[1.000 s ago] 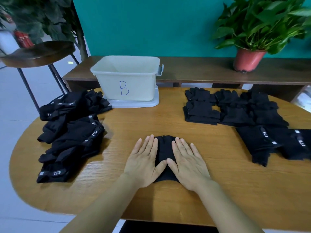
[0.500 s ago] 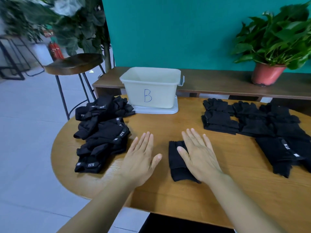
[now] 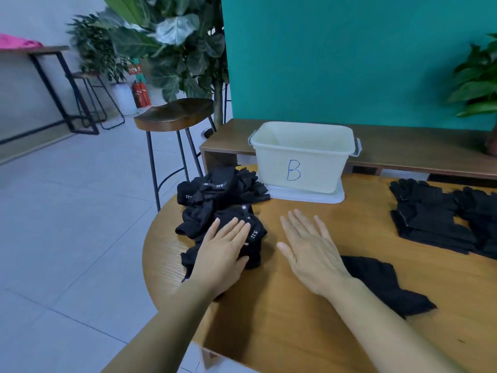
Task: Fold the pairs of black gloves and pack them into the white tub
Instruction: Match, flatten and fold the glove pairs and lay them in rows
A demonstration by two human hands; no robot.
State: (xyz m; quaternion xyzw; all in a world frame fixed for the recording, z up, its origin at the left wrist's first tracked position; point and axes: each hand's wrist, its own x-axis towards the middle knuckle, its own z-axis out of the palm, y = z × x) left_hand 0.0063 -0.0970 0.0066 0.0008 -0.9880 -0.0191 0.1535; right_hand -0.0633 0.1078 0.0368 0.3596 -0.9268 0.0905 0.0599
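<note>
Table (image 3: pixel 295 332): round-edged, wood, nearest the camera.

Folded glove (image 3: pixel 382 286): black, flat on the table at near right, just beside the right wrist and partly hidden by the forearm. No hand on it.

Right hand (image 3: pixel 312 249): palm down, fingers straight and spread, holding nothing. It is over bare wood left of the folded glove. Contact with the table: cannot tell.

Left hand (image 3: pixel 223 254): palm down, fingers straight and close together, resting on the near part of the glove pile (image 3: pixel 215 203). It is laid flat, with no curl around any glove.

Glove pile: loose black gloves heaped at the table's left edge, with small white labels showing. Its far end lies just beside the tub.

Stacks (image 3: pixel 430 216): black gloves laid flatter at far right, well apart from the pile.

Tub (image 3: pixel 301 157): white, open-topped, upright at the table's far edge, with a blue "B" on its front. It stands on a whitish lid (image 3: pixel 306 196).

Beyond: a stool (image 3: pixel 174 114) at left, a low bench (image 3: pixel 403 152) behind the tub, a teal wall (image 3: pixel 349 63), and a plant (image 3: pixel 478 76) at far right.
</note>
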